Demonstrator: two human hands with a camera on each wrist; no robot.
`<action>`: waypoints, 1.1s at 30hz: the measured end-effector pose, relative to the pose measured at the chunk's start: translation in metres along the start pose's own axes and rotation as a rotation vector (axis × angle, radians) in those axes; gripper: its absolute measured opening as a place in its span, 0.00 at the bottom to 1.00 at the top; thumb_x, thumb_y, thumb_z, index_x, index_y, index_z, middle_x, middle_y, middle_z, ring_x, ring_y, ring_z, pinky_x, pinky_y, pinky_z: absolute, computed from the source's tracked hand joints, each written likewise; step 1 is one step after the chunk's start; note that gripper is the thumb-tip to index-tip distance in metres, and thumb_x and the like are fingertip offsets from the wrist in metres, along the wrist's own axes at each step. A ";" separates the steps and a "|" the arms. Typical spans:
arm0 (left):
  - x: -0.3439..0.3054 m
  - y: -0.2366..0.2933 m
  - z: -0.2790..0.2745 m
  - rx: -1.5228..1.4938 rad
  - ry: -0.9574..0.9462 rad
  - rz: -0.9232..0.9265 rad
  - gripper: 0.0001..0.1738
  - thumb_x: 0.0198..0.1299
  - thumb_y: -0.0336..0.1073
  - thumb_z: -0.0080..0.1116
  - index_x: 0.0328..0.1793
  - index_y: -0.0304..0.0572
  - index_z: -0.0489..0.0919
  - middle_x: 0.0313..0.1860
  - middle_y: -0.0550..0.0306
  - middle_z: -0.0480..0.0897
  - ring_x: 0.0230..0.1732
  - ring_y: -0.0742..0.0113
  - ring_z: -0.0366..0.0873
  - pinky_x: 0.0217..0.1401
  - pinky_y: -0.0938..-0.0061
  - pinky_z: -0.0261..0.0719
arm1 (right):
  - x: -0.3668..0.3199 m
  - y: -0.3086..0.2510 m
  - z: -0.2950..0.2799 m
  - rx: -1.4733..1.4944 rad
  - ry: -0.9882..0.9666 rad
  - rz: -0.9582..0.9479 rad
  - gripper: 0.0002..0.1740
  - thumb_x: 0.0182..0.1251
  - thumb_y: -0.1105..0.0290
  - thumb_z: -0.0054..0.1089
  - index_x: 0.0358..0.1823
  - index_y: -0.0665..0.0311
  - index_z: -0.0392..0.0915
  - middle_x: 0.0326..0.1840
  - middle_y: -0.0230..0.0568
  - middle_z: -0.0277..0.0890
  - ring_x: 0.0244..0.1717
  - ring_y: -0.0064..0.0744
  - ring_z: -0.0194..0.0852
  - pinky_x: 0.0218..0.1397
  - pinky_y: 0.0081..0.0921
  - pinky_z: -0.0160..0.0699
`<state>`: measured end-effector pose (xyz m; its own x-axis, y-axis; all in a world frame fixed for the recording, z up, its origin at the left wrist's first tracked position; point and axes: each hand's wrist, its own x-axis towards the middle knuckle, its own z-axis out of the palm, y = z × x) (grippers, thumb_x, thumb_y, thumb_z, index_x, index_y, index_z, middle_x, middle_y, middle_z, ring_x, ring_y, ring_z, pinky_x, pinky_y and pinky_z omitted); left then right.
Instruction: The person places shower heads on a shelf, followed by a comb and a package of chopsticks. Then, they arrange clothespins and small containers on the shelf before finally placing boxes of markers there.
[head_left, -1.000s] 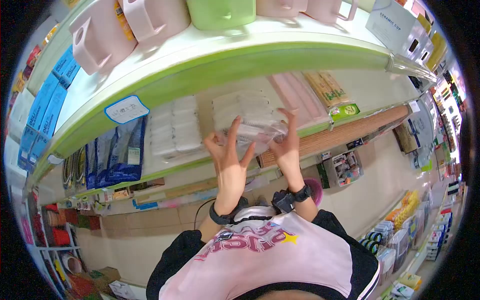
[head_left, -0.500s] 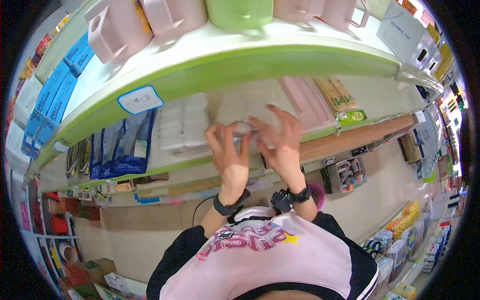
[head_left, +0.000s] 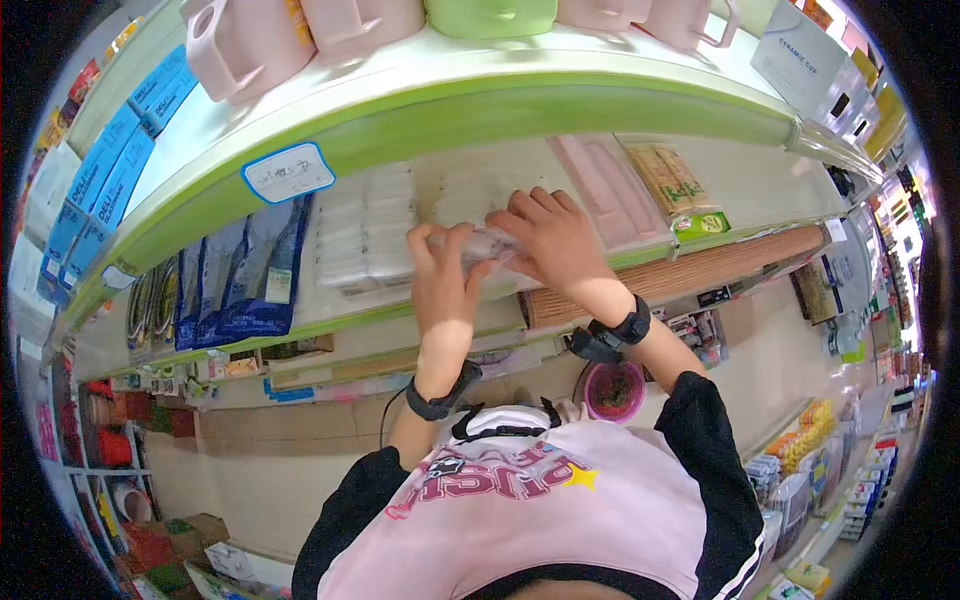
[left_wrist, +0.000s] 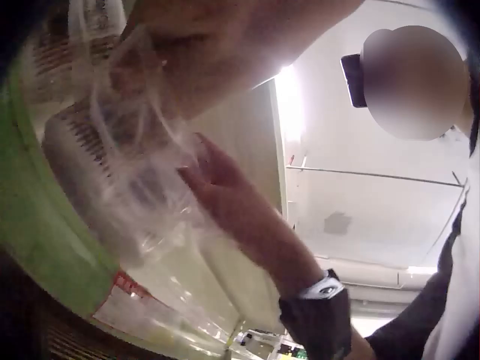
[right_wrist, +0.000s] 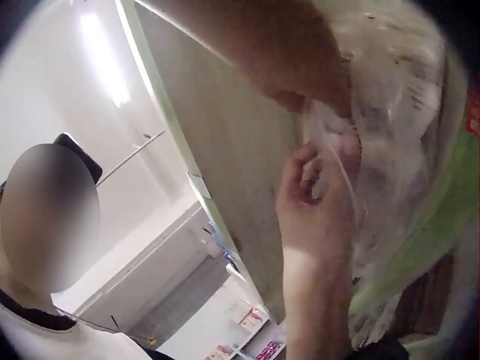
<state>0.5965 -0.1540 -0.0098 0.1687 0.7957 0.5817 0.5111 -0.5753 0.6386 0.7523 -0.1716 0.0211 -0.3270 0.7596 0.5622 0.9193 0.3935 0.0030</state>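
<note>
A clear, crinkled plastic bag (head_left: 482, 246) is stretched between both hands above the middle shelf. My left hand (head_left: 442, 290) pinches its left side with thumb and fingers. On the other side my right hand (head_left: 557, 243) grips the plastic with bent fingers, back of the hand upward. The left wrist view shows my right hand (left_wrist: 232, 206) at the bag (left_wrist: 154, 176), beside a white ridged bundle (left_wrist: 79, 146). In the right wrist view my left hand (right_wrist: 319, 210) has curled fingers at the plastic edge (right_wrist: 337, 142). What is inside the bag cannot be made out.
White wrapped packs (head_left: 365, 225) lie left of the hands, near blue bags (head_left: 240, 275). Pink packs (head_left: 610, 190), a yellow-green pack (head_left: 670, 180) and a rolled brown mat (head_left: 690, 270) are on the right. Mugs (head_left: 250, 45) stand on the upper shelf (head_left: 480, 75).
My right hand has turned from spread, raised fingers to fingers bent down on the plastic, and its elbow has swung outward. The bag has drawn closer to my left hand.
</note>
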 end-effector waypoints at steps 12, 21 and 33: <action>-0.004 -0.013 0.018 -0.002 0.068 0.044 0.16 0.42 0.27 0.62 0.39 0.44 0.73 0.45 0.51 0.66 0.43 0.51 0.71 0.40 0.62 0.72 | 0.016 0.024 0.004 -0.116 -0.142 -0.364 0.26 0.36 0.66 0.64 0.42 0.57 0.69 0.40 0.31 0.68 0.42 0.30 0.68 0.45 0.26 0.66; -0.010 -0.011 0.019 0.091 0.011 0.130 0.11 0.50 0.27 0.56 0.40 0.45 0.70 0.45 0.52 0.67 0.32 0.50 0.74 0.30 0.59 0.72 | -0.012 0.042 -0.002 0.131 -0.188 -0.245 0.33 0.40 0.71 0.59 0.56 0.58 0.67 0.50 0.40 0.65 0.54 0.42 0.61 0.56 0.31 0.63; -0.024 -0.005 -0.013 -0.062 0.012 -0.020 0.14 0.46 0.22 0.57 0.41 0.42 0.77 0.43 0.54 0.72 0.41 0.56 0.73 0.42 0.68 0.72 | -0.022 0.007 0.026 0.692 0.119 0.584 0.42 0.43 0.77 0.67 0.63 0.55 0.59 0.64 0.49 0.56 0.68 0.46 0.46 0.68 0.38 0.49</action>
<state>0.5788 -0.1728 -0.0201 0.1488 0.8053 0.5739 0.4607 -0.5700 0.6803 0.7605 -0.1719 -0.0131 0.2092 0.8922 0.4002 0.5824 0.2151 -0.7839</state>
